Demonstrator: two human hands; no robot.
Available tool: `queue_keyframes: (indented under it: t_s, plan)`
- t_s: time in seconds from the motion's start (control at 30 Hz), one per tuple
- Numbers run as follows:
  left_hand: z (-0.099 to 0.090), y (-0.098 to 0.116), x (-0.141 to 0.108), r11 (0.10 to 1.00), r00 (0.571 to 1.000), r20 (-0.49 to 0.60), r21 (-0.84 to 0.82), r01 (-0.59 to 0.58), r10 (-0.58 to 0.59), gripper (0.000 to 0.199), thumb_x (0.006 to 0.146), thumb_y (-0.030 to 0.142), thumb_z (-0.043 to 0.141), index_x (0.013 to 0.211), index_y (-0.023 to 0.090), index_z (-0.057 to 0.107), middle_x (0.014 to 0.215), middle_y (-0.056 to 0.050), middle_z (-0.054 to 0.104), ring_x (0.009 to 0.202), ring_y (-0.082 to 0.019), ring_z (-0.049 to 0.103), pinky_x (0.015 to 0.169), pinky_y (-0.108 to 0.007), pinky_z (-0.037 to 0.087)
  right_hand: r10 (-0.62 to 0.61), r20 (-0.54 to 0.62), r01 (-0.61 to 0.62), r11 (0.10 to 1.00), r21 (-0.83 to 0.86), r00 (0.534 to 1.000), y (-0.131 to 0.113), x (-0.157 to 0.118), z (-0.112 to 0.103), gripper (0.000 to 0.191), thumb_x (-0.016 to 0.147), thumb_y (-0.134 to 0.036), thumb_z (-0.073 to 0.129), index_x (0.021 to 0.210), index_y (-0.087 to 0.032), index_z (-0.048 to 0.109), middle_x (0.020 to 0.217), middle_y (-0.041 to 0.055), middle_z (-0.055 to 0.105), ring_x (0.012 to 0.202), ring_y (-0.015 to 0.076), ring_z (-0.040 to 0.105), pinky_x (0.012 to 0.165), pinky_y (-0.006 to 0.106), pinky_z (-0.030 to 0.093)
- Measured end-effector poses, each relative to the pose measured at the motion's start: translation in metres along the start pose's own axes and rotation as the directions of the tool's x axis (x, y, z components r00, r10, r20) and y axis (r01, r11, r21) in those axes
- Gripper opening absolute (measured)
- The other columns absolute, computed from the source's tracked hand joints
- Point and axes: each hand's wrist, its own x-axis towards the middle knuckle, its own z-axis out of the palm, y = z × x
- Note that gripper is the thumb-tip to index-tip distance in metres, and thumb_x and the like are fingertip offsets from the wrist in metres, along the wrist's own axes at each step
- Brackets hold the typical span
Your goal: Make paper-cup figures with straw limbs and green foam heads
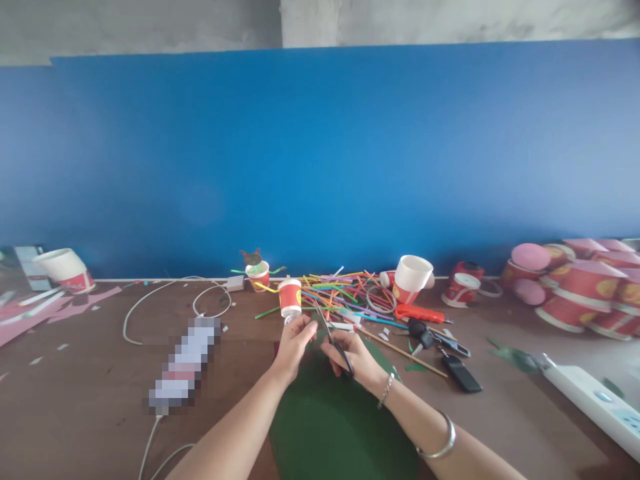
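Observation:
My right hand [356, 359] is closed around the handles of a pair of scissors [344, 360], whose blades point up and away from me. Just left of the blades, my left hand [295, 343] pinches green paper between thumb and fingers; the exact edge it grips is partly hidden. A large dark green sheet of paper [340, 427] lies under both hands and forearms. Right beyond my left hand stands a red and white paper cup [290, 298] with a yellow pipe cleaner sticking out of its side.
Colourful pipe cleaners [340, 293] lie heaped behind my hands. To the right are an orange utility knife [420, 313], keys [423, 333], a wooden stick [405, 350] and a white power strip [590, 403]. A blurred-out phone [185, 367] with a cable lies left; stacked cups [580, 293] stand far right.

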Motion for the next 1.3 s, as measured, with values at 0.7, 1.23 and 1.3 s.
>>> queue_keyframes:
  t_s: [0.7, 1.23, 1.3]
  plan:
    - [-0.0015, -0.0059, 0.0023, 1.0, 1.0, 0.001, -0.004, -0.013, 0.013, 0.028, 0.076, 0.033, 0.059, 0.056, 0.017, 0.048, 0.054, 0.004, 0.043, 0.057, -0.011, 0.038, 0.059, -0.024, 0.03, 0.034, 0.023, -0.034, 0.999, 0.021, 0.999, -0.0025, -0.0013, 0.0005, 0.031, 0.07, -0.045, 0.066, 0.071, -0.016, 0.053, 0.043, -0.0054, 0.052, 0.038, 0.0078, 0.044, 0.04, 0.019, 0.032]
    - [-0.001, -0.0042, 0.0016, 1.0, 1.0, -0.017, -0.015, -0.001, 0.001, 0.029, 0.075, 0.035, 0.059, 0.056, 0.017, 0.048, 0.055, 0.004, 0.044, 0.058, -0.011, 0.038, 0.059, -0.024, 0.03, 0.02, 0.016, -0.02, 1.0, 0.001, 1.0, -0.0012, -0.0003, -0.0002, 0.029, 0.072, -0.043, 0.063, 0.065, -0.017, 0.051, 0.038, -0.007, 0.047, 0.033, 0.0067, 0.041, 0.037, 0.019, 0.031]
    - [-0.0011, -0.0042, 0.0015, 1.0, 1.0, -0.027, -0.018, 0.0, 0.0, 0.028, 0.075, 0.036, 0.06, 0.056, 0.017, 0.049, 0.055, 0.004, 0.044, 0.058, -0.011, 0.038, 0.059, -0.024, 0.03, 0.024, 0.014, -0.024, 1.0, 0.001, 1.0, -0.0009, -0.0004, -0.0003, 0.029, 0.071, -0.043, 0.063, 0.065, -0.017, 0.05, 0.038, -0.0071, 0.046, 0.033, 0.0066, 0.04, 0.037, 0.019, 0.031]
